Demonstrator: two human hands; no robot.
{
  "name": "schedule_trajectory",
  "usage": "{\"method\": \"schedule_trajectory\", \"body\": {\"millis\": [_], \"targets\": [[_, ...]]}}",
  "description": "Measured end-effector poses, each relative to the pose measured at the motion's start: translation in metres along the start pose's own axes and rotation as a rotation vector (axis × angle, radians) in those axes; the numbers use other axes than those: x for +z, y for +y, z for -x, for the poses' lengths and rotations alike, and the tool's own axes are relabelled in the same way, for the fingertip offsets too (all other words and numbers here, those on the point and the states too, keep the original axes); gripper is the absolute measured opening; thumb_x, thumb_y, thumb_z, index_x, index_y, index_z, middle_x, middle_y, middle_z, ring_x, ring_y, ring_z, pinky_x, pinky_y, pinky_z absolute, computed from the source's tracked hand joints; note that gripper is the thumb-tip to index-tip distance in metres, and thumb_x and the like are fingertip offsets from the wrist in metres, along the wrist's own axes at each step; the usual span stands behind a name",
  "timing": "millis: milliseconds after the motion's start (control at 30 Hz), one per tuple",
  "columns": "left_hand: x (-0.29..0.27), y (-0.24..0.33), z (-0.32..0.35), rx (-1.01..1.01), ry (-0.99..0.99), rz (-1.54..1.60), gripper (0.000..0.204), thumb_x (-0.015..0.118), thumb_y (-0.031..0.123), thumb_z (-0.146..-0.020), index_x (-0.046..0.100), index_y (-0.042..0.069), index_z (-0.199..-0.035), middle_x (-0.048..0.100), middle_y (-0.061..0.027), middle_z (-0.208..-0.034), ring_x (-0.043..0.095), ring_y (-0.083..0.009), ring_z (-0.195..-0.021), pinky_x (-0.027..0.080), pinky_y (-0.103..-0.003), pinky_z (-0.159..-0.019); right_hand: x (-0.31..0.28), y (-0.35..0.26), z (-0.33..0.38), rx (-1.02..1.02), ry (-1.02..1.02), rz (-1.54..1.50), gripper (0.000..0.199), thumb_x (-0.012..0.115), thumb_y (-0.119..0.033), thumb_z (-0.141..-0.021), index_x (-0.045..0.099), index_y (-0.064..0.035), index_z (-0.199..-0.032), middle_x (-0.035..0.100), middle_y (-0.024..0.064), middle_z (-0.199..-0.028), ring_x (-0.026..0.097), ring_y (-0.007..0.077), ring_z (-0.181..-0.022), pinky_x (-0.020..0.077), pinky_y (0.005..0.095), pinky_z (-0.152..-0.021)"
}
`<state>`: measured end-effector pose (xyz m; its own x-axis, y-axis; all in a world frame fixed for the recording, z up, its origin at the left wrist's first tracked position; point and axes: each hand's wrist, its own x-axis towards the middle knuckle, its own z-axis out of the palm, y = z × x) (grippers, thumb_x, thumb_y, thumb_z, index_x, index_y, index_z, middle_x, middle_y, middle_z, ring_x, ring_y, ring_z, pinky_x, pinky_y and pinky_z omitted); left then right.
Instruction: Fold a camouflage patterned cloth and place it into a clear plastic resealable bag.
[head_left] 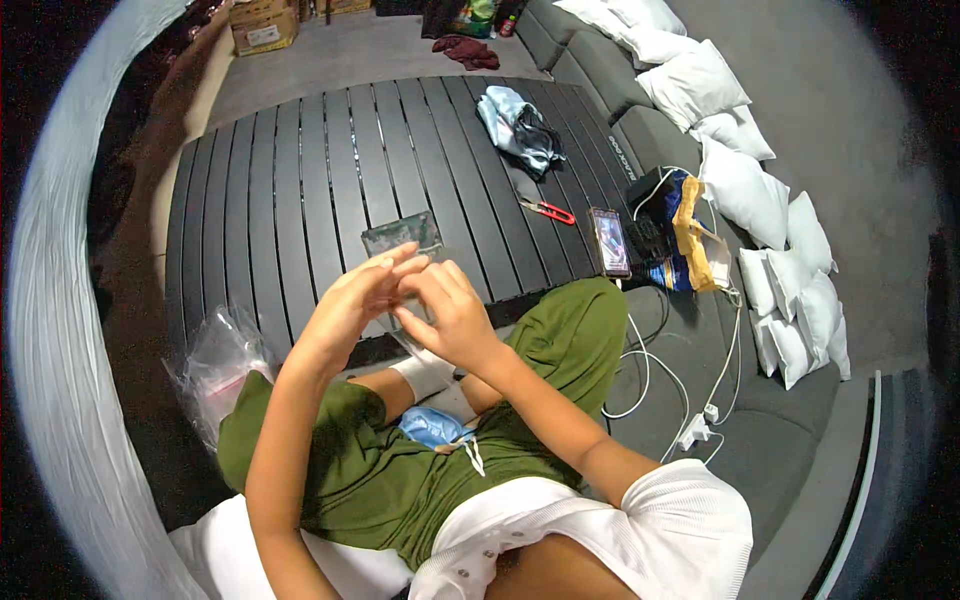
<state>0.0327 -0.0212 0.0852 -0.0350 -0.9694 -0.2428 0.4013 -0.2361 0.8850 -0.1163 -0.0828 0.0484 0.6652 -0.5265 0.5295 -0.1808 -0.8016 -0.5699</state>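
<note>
Over the near edge of the slatted black table (300,170), my left hand (362,290) and my right hand (452,315) meet with bent fingers. Their fingertips press close together around something small. I cannot make it out, though a clear, filmy edge shows below them. Just beyond the fingers lies a dark, flat, see-through packet (402,233) on the tabletop; my left fingertips overlap its near edge. A light blue crumpled bundle (436,426) rests in my lap between my crossed legs.
Red-handled snips (548,211), a lit phone (610,242) and a bunched pale blue cloth (515,125) are on the table. To the right stand a blue-yellow bag (688,225), white cables and plugs (693,432), and white pillows (745,190). A clear plastic bag (225,365) lies left.
</note>
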Motion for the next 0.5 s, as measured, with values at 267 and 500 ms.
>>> {"method": "schedule_trajectory", "body": {"millis": [267,500], "targets": [[0.002,-0.006,-0.002,0.168,0.136,-0.280,0.040,0.039,0.026,-0.092,0.046,-0.002,-0.121,0.054,-0.0124,-0.116,0.053,-0.0177,-0.103,0.039,-0.029,-0.090,-0.001,-0.006,-0.005,-0.274,0.067,0.111,0.017,0.062,-0.012,-0.068,0.052,-0.0034,-0.078,0.051,0.0104,-0.081,0.049,0.0282,-0.080,0.0403,0.0375,-0.070],[0.021,-0.014,0.004,0.502,0.258,-1.089,0.030,0.044,0.021,-0.089,0.054,0.008,-0.114,0.060,-0.0183,-0.095,0.060,-0.0287,-0.086,0.048,-0.033,-0.073,0.004,0.006,0.005,-0.056,-0.201,0.045,0.029,0.063,-0.009,-0.061,0.053,0.0018,-0.086,0.056,0.0170,-0.084,0.053,0.0354,-0.081,0.0450,0.0388,-0.075]]}}
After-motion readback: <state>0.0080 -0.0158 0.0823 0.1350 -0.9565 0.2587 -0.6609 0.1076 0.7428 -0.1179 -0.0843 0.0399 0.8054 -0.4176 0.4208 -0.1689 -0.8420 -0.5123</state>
